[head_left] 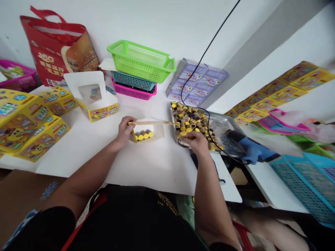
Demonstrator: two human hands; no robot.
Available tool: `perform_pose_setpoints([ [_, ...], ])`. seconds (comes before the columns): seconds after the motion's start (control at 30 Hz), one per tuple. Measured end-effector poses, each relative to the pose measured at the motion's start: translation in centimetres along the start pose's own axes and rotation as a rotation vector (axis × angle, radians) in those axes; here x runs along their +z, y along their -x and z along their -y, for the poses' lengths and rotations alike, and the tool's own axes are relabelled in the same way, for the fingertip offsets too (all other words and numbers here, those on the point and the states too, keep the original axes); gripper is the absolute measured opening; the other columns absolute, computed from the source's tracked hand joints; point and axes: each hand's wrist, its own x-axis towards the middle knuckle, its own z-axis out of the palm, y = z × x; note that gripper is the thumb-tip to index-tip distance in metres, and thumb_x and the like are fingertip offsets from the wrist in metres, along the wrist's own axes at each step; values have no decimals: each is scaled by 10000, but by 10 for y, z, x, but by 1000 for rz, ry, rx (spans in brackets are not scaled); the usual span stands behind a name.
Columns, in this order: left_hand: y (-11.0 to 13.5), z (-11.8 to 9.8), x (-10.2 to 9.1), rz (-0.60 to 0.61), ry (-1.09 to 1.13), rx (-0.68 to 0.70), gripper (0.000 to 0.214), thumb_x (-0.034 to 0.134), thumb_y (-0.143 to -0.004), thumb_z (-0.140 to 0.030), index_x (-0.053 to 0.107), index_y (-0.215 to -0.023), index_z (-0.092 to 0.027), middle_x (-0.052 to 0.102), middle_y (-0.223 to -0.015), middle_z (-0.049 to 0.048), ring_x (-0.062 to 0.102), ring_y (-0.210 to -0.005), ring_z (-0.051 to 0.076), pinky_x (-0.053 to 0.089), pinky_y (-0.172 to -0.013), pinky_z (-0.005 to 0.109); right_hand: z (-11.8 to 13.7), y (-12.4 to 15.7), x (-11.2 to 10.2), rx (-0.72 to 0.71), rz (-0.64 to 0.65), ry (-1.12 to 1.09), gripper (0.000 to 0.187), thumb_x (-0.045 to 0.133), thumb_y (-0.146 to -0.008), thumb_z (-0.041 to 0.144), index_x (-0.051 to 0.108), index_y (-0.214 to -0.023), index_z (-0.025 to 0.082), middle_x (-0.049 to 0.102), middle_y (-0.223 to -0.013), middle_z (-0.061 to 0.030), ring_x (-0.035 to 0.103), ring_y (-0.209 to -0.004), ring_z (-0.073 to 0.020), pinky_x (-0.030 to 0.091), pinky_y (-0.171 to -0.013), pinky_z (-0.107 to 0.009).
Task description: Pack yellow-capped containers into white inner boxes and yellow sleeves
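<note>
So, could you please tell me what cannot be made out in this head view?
All in the head view:
Right hand: fingertips sunk among the small capped pieces in the metal tray; whether it grips one is hidden.
Small box held by the left hand: its raised flap covers the back.
Yellow cartons: print too small and blurred.
Blue basket: cut off by the right edge.

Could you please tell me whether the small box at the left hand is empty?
No, the small box at the left hand holds a row of yellow-capped pieces.
</note>
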Motion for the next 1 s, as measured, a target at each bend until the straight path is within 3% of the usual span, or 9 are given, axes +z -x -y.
perform_pose_setpoints([
  [0.07,1,-2,1,25,33,-67,287,564,-800,-458,681,-923,-226,682,-942,66,625,-981,286,501,-921,443,20,25,4,-211,5,-352,360,789,-765,509,731,-957,210,712,-1072,-100,692,-923,-249,578,-769,-370],
  [0.13,4,-6,2,69,70,-104,326,557,-807,-485,692,-948,-224,689,-966,71,630,-999,288,502,-944,445,54,45,13,-451,130,-547,358,828,-746,516,734,-958,242,700,-1147,-93,686,-995,-256,589,-798,-393],
  [0.23,10,-13,7,138,111,-118,394,534,-826,-533,700,-981,-211,692,-1006,81,631,-1024,288,497,-965,437,111,53,37,-644,189,-500,266,842,-769,401,743,-968,253,703,-1161,-86,660,-1116,-268,556,-949,-432],
  [0.37,16,-22,13,166,181,-183,433,505,-860,-570,688,-988,-199,690,-1008,84,640,-1021,282,509,-935,417,155,36,77,-649,268,-395,298,774,-822,232,721,-1115,239,669,-1282,-101,637,-1166,-261,531,-997,-419],
  [0.53,17,-21,14,160,253,-229,408,519,-845,-536,681,-976,-186,695,-997,87,647,-971,270,516,-878,395,157,30,101,-615,308,-293,351,706,-828,118,708,-1165,216,676,-1236,-104,614,-1180,-264,506,-1016,-413],
  [0.67,17,-15,15,158,265,-231,416,530,-828,-532,685,-990,-182,692,-1004,87,646,-942,266,521,-842,393,150,36,100,-508,270,-254,235,722,-816,159,725,-1043,222,684,-1063,-72,636,-1067,-251,518,-935,-379],
  [0.8,17,-14,14,189,207,-181,439,530,-834,-551,694,-1020,-188,700,-1068,99,649,-1024,286,519,-919,419,154,39,100,-509,275,-209,399,736,-778,143,707,-1173,195,692,-1168,-107,633,-1108,-284,508,-923,-384],
  [0.9,18,-15,13,199,218,-153,429,565,-826,-525,711,-1043,-185,701,-1074,103,640,-1043,294,511,-925,423,159,42,100,-579,276,-196,343,684,-807,129,718,-1139,210,715,-1164,-88,642,-1082,-274,507,-910,-370],
  [1.0,17,-16,13,164,251,-181,418,585,-814,-521,721,-1017,-181,695,-1018,92,631,-1004,289,505,-893,410,162,47,93,-465,181,-87,303,644,-855,170,705,-1152,181,717,-1152,-117,639,-1077,-281,505,-919,-371],
])
